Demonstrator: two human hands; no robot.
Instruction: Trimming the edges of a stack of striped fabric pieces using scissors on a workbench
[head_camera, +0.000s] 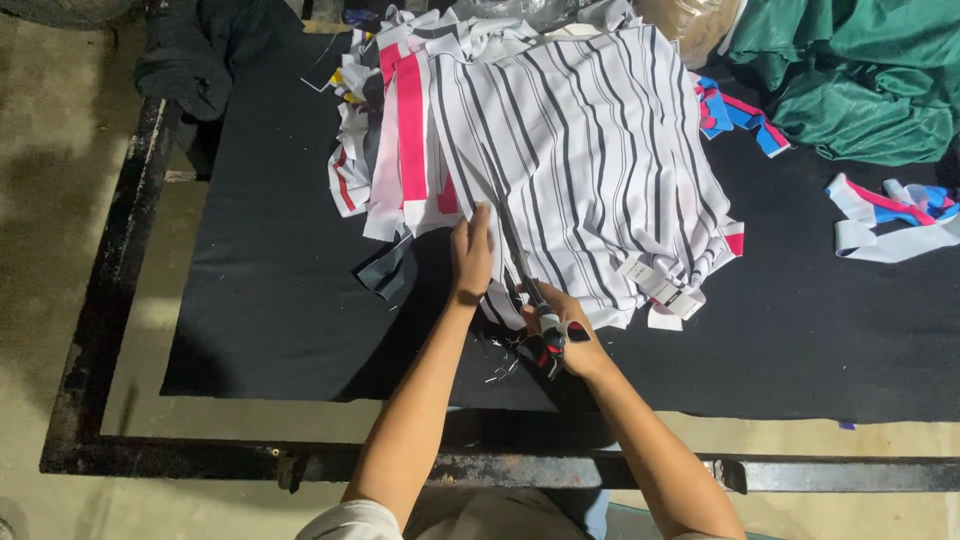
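Note:
A stack of white fabric with black stripes (590, 150) lies on a table covered in black cloth (270, 290). My left hand (472, 252) presses flat on the stack's near left edge, fingers together. My right hand (562, 330) grips a pair of scissors (525, 275) with red and black handles. The blades run up into the striped fabric just right of my left hand. A small white tag (655, 283) sits at the stack's near right corner.
White and pink pieces (405, 130) lie under the stack's left side. Green fabric (860, 70) is heaped at the back right, with red, white and blue strips (890, 215) near it. Dark clothing (190, 50) hangs at the back left. A black metal frame (110, 300) edges the table.

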